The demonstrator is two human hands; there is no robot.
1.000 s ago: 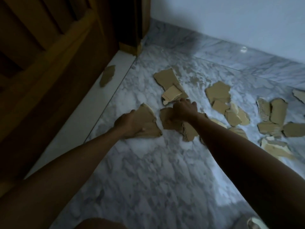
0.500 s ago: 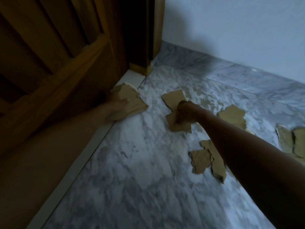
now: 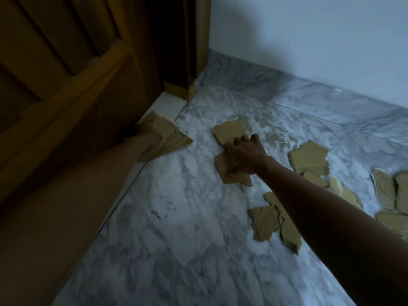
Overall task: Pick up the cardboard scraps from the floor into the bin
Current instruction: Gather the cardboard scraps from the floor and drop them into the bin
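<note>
The left hand (image 3: 147, 133) is down by the bottom of the wooden door (image 3: 72, 89). It holds a bunch of brown cardboard pieces (image 3: 169, 140). The fingers wrap around the near edge of the bunch, and the pointy end sticks out to the right, over the white strip (image 3: 170, 104) at the foot of the door and a little onto the marble floor (image 3: 176, 228).

The right hand (image 3: 244, 154) is out on the floor, well apart from the left one. It grips a folded scrap (image 3: 231, 175) that hangs down under the palm, with the thumb tucked below. The fingers (image 3: 247, 139) curl at the tips and reach onto a flat scrap (image 3: 229, 130). That scrap lies on the floor just past the hand, and its near edge is under the fingers.

More cardboard scraps lie on the floor to the right of the right arm. A big piece (image 3: 309, 156) sits just right of the wrist. A torn piece (image 3: 263, 223) lies close under the forearm, and part of it is hidden by the arm. A ribbed piece (image 3: 383, 188) lies near the right edge, with others beside it.

The bin cannot be seen. The pale wall (image 3: 309, 40) stands at the back
</note>
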